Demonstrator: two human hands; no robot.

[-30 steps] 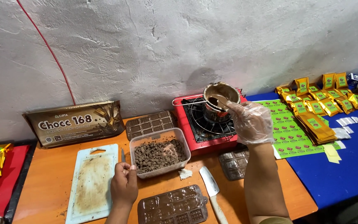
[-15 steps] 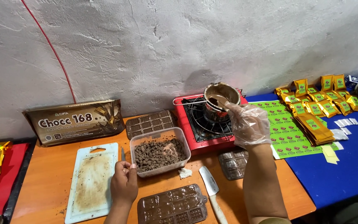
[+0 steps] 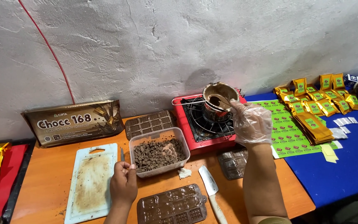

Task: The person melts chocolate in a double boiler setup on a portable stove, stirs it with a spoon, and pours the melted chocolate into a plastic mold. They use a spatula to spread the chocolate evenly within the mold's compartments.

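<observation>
Brown-smeared metal pot [image 3: 219,99] sits on stove [image 3: 195,124]; gloved right hand [image 3: 251,123] stirs.

The right hand [image 3: 251,123] has edged slightly nearer the pot [image 3: 219,96].

An orange tabletop [image 3: 50,182] carries a white cutting board [image 3: 91,182], a tub of chocolate pieces [image 3: 159,152] and a red stove [image 3: 207,124]. A filled chocolate mould [image 3: 172,206] and a knife [image 3: 211,193] lie near its front edge.

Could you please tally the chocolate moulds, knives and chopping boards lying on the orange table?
Chocolate moulds: 3, at the back, by the stove, at the front
Knives: 1, white-handled
Chopping boards: 1
Total: 5
</observation>
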